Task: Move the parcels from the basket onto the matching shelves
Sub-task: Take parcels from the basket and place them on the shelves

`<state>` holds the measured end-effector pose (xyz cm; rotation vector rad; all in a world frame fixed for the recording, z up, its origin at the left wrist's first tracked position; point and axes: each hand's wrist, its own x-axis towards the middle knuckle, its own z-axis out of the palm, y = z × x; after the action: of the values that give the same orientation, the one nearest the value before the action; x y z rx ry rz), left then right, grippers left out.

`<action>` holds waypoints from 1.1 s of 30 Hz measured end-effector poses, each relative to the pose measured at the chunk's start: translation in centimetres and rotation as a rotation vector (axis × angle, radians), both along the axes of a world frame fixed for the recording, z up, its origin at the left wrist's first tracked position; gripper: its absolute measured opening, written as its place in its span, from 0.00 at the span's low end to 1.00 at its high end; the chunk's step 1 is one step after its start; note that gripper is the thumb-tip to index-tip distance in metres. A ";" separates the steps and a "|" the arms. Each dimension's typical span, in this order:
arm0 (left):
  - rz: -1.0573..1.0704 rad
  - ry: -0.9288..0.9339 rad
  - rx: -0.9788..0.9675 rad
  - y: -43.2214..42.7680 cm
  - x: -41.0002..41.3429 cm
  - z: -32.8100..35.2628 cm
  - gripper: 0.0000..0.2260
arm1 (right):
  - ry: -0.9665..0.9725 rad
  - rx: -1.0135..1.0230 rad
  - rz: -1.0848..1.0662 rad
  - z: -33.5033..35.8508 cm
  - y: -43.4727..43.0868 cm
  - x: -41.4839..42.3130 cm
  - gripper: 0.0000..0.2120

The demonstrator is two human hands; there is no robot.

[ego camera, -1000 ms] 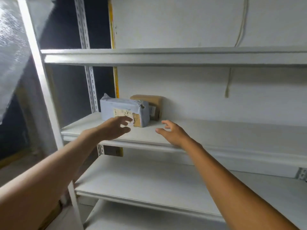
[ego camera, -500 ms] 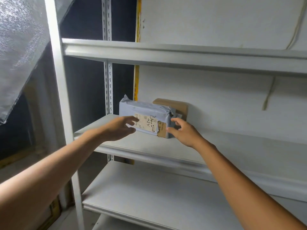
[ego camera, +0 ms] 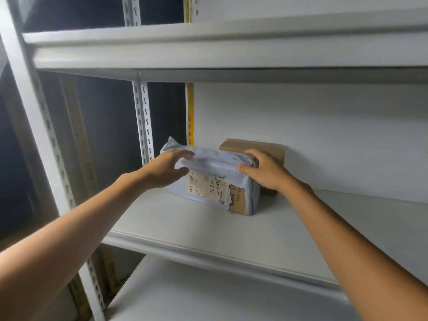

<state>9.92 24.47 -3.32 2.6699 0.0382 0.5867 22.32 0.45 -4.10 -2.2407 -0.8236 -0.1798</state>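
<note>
Squaring up: the grey-blue plastic-wrapped parcel [ego camera: 215,181] sits on the white metal shelf [ego camera: 208,230].
My left hand [ego camera: 166,170] and right hand [ego camera: 264,172] clasp its top ends, fingers curled over; brown cardboard box [ego camera: 266,147] just behind; I'd nudge it label-forward, easing, not shoving.

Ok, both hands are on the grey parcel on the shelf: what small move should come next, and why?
Probably slide the grey parcel a little left, then let go. Both the left hand and right hand grip its ends, it already rests on the middle shelf, and its right end hides part of the brown box behind it.
</note>
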 end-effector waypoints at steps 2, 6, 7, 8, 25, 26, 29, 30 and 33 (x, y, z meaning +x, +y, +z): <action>-0.002 -0.016 0.053 0.7 1.5 -0.6 0.18 | -0.001 0.011 0.025 -0.9 0.5 1.1 0.23; 0.070 -0.080 0.186 2.0 4.1 -2.3 0.20 | -0.178 -0.086 -0.088 -2.1 0.9 3.4 0.27; 0.067 -0.103 0.198 2.3 4.7 -2.6 0.20 | -0.193 -0.093 -0.104 -2.4 1.0 3.6 0.28; 0.055 -0.119 0.198 2.5 5.2 -2.8 0.20 | -0.189 -0.072 -0.106 -2.7 1.1 3.8 0.28; -0.026 -0.363 0.231 5.9 6.8 -6.1 0.27 | -0.052 0.307 -0.142 -5.0 2.7 0.5 0.29; -0.009 -0.356 0.195 6.2 6.7 -6.4 0.26 | -0.059 0.296 -0.153 -5.0 2.7 0.1 0.29; -0.034 -0.321 -0.032 6.9 6.3 -7.2 0.24 | -0.071 0.291 -0.165 -5.2 2.7 -1.1 0.29; -0.054 -0.320 -0.124 7.0 6.0 -7.3 0.24 | -0.058 0.303 -0.175 -5.3 2.7 -1.7 0.29; -0.057 -0.304 -0.321 7.1 5.3 -7.2 0.25 | 0.007 0.388 -0.177 -5.6 2.7 -2.8 0.29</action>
<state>15.27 31.56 -10.55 2.2434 -0.0271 0.8805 19.51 3.17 -9.73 -1.9413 -0.5318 -0.3810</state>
